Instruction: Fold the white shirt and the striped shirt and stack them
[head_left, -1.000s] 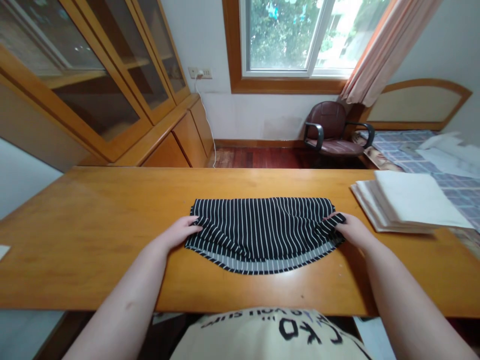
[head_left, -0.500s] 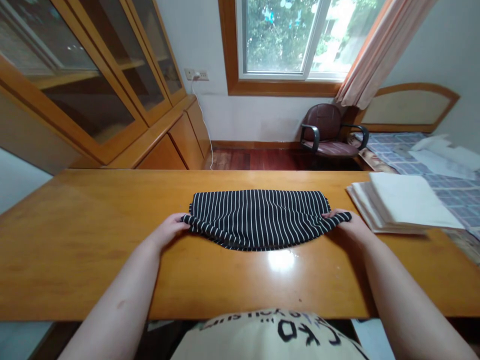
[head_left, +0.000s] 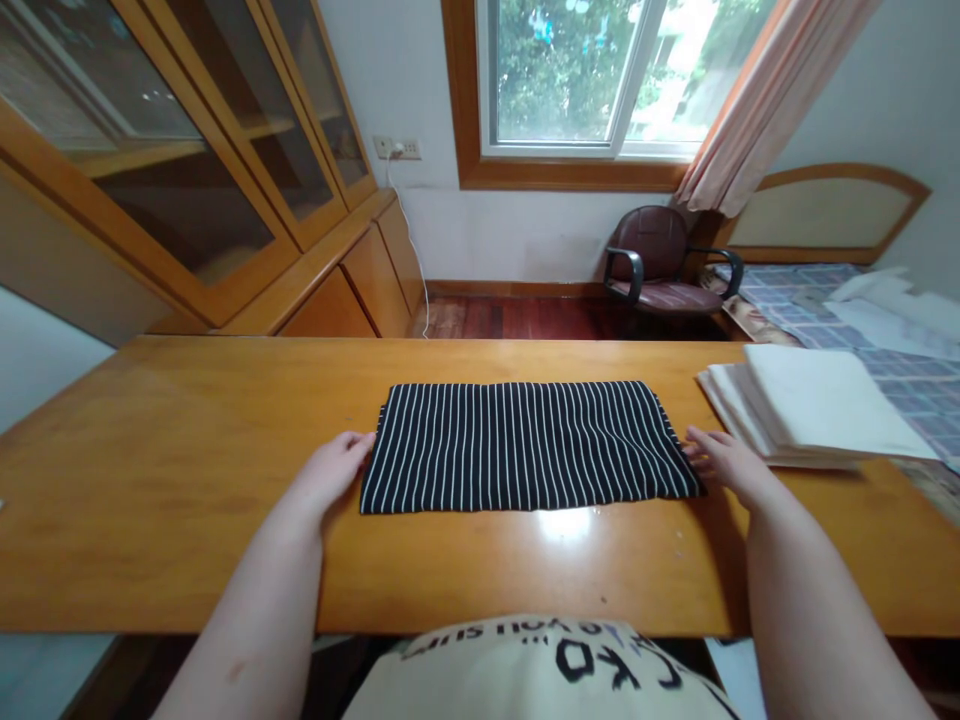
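A black cloth with white stripes [head_left: 517, 445], folded into a long rectangle, lies on the wooden table [head_left: 187, 480] in front of me. Its left part is fairly smooth, and small wrinkles run through the right part. My left hand [head_left: 339, 474] is at the cloth's left edge, fingertips against or just beside it, not gripping. At the opposite end, my right hand [head_left: 726, 462] has its fingers apart, right by the right edge. Whether the fingertips touch the fabric I cannot tell.
Stacked white folded sheets [head_left: 825, 405] sit at the table's right side, close to my right hand. Beyond the table are a brown armchair [head_left: 656, 255], a bed with a checked cover [head_left: 810, 300] and a glass-door cabinet [head_left: 247, 190] at left.
The cloth's near edge, held up and curled in both hands before, now lies flat and straight on the table. Both hands have let go of its corners.
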